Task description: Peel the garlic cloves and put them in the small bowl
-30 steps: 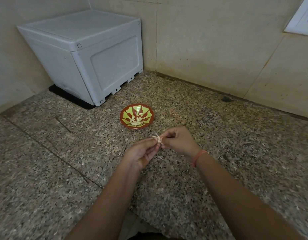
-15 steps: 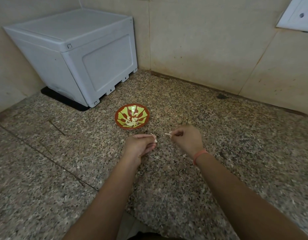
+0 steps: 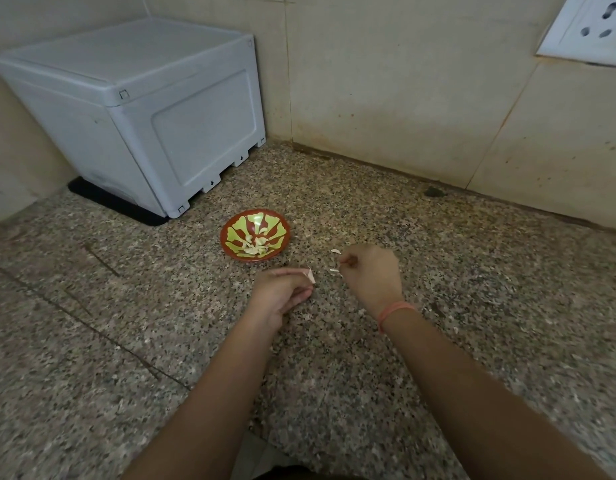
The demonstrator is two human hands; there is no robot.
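Red-and-green bowl [image 3: 239,226] on the counter, a small heap of peeled cloves [image 3: 254,249] inside. Just in front of the bowl, the left hand [image 3: 282,292] pinches a garlic clove [image 3: 310,274]. To the bowl's right, the right hand [image 3: 370,275] is curled, a peel scrap [image 3: 333,270] at its fingertips; gripped or loose, I can't tell. The counter [image 3: 126,306] is speckled stone, with a grey box [image 3: 154,133] behind the bowl and a tiled wall [image 3: 403,81].
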